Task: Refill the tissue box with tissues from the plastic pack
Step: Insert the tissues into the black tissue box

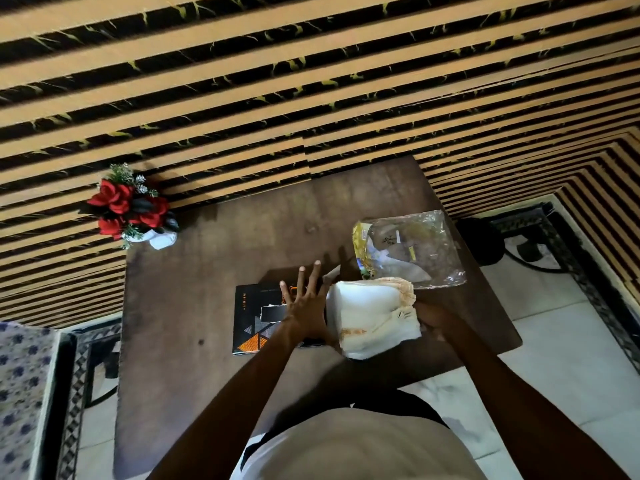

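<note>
A thick stack of white tissues (pixel 370 317) with orange-printed edges is held above the brown table (pixel 194 306), near its right front. My right hand (pixel 434 322) grips the stack's right side, mostly hidden behind it. My left hand (pixel 306 303) presses flat against the stack's left side with fingers spread. Under my left hand lies the black tissue box (pixel 249 320) with orange triangles and a torn slot on top. The clear plastic pack (pixel 412 251) lies crumpled and looks empty, just behind the stack.
A small white vase of red artificial roses (pixel 131 209) stands at the table's back left corner, against the striped wall. A black object (pixel 483 244) sits on the floor to the right of the table. Patterned fabric (pixel 20 393) shows at the far left.
</note>
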Motion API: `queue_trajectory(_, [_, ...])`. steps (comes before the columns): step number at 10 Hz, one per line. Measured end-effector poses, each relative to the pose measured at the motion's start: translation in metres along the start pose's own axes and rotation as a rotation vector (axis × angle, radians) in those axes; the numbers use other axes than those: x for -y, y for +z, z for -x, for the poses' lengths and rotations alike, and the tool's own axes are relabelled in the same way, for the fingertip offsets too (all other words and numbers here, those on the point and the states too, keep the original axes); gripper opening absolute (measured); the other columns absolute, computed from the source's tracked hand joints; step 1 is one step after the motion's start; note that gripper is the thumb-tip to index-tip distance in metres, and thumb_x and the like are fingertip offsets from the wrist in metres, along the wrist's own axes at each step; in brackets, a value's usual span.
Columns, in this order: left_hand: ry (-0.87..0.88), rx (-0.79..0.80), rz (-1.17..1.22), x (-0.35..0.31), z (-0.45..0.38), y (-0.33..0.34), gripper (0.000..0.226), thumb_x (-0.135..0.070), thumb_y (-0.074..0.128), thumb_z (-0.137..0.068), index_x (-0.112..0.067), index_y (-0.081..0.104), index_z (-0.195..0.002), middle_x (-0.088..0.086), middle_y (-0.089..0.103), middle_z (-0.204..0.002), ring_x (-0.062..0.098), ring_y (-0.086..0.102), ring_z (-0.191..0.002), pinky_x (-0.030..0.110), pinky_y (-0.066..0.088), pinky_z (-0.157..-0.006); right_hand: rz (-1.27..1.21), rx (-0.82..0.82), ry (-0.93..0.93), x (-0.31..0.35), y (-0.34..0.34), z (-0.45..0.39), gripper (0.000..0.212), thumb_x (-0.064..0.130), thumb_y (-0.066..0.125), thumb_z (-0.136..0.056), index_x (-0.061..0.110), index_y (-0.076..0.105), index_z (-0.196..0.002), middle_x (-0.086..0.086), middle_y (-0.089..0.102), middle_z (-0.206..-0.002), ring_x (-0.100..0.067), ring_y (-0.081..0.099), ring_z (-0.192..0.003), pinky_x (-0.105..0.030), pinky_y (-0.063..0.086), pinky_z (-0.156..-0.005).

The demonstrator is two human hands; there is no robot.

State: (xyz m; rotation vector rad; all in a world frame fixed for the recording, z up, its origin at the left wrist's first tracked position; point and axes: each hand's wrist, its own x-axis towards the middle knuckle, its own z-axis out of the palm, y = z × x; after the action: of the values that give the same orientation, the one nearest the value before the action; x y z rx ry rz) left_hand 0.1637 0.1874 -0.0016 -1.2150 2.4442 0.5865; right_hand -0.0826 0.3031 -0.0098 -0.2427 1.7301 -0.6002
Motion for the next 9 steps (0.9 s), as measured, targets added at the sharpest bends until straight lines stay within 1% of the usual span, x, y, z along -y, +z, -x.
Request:
queue_trajectory(1, [0.025,0.019,0.016,0.003,0.001,-0.002,0.15,-0.072,0.08,-0.037,-0.023,-0.002,-0.152,0.008,-0.024,-0.159,0.038,-0.02,-0.146,0.079,-0.003,-0.103,-0.061,-0.037,-0.003,0.02,0.007,0.016,0.037,0.004,0.052,-0.094,0.012,0.075,-0.067,-0.007,0.075,-0.068,-0.021,0.061,-0.071,-0.048,0.049,-0.091])
queue_trajectory(2, [0.054,0.041,0.122,0.01,0.0,-0.008,0.148,-0.062,0.085,-0.041,-0.023,-0.004,-0.152,0.009,-0.027,-0.158,0.036,-0.025,-0.144,0.079,-0.007,-0.104,-0.107,0.0,-0.031,0.029,0.019,0.025,0.04,-0.001,0.042,-0.097,0.017,0.061,-0.067,-0.001,0.069,-0.048,-0.014,0.057,-0.061,-0.038,0.048,-0.069])
queue_trajectory(3, [0.085,0.088,0.25,0.018,0.002,-0.016,0.136,-0.051,0.088,-0.049,-0.033,0.0,-0.151,0.008,-0.029,-0.157,0.035,-0.028,-0.143,0.075,-0.013,-0.107,0.008,-0.015,-0.019,0.026,0.027,0.025,0.032,-0.001,0.043,-0.097,0.019,0.055,-0.076,-0.012,0.07,-0.068,-0.016,0.056,-0.066,-0.035,0.047,-0.07])
queue_trajectory(4, [0.104,0.122,0.453,0.024,0.005,-0.025,0.114,-0.048,0.087,-0.054,-0.059,0.011,-0.138,0.004,-0.022,-0.16,0.031,-0.027,-0.144,0.064,-0.026,-0.106,0.059,0.048,-0.017,0.011,0.03,-0.008,0.036,0.005,0.047,-0.097,0.02,0.064,-0.069,-0.01,0.068,-0.082,-0.009,0.059,-0.062,-0.037,0.051,-0.079])
queue_trajectory(5, [0.05,-0.03,0.6,0.029,0.004,-0.024,0.081,-0.048,0.082,-0.062,-0.047,0.042,-0.133,0.003,0.004,-0.16,0.031,-0.002,-0.149,0.064,-0.02,-0.11,0.087,0.089,-0.026,0.015,0.033,-0.004,0.03,0.01,0.047,-0.098,0.025,0.061,-0.076,-0.004,0.062,-0.09,-0.016,0.061,-0.075,-0.038,0.049,-0.09])
queue_trajectory(6, [0.071,-0.218,0.609,0.026,0.006,-0.015,0.037,-0.036,0.079,-0.07,-0.036,0.068,-0.105,0.001,0.03,-0.148,0.025,0.024,-0.143,0.072,-0.006,-0.111,0.073,0.08,-0.037,0.02,0.032,-0.003,0.017,0.014,0.046,-0.099,0.017,0.063,-0.1,-0.013,0.064,-0.108,-0.021,0.059,-0.088,-0.036,0.048,-0.091])
queue_trajectory(7, [0.036,-0.224,0.376,0.013,0.009,-0.003,0.026,-0.039,0.072,-0.075,-0.036,0.071,-0.102,-0.002,0.032,-0.149,0.028,0.025,-0.141,0.069,-0.009,-0.112,0.125,0.081,-0.067,0.023,0.036,-0.008,0.036,0.016,0.049,-0.098,0.007,0.054,-0.132,-0.017,0.058,-0.132,-0.024,0.058,-0.101,-0.034,0.047,-0.088])
queue_trajectory(8, [0.001,-0.173,0.192,0.005,0.007,0.008,0.062,-0.051,0.075,-0.067,-0.038,0.057,-0.125,0.0,0.016,-0.158,0.029,0.005,-0.148,0.064,-0.019,-0.108,0.254,0.052,-0.143,0.032,0.044,-0.012,0.038,0.015,0.053,-0.094,0.006,0.054,-0.131,-0.018,0.059,-0.132,-0.034,0.059,-0.117,-0.036,0.049,-0.091])
queue_trajectory(9, [0.015,-0.131,0.102,0.003,0.003,0.01,0.087,-0.062,0.075,-0.06,-0.036,0.044,-0.137,0.002,0.004,-0.161,0.031,-0.009,-0.149,0.062,-0.022,-0.103,0.29,-0.034,-0.202,0.041,0.052,-0.013,0.034,0.015,0.051,-0.097,0.004,0.055,-0.129,-0.018,0.06,-0.13,-0.035,0.059,-0.117,-0.038,0.049,-0.088])
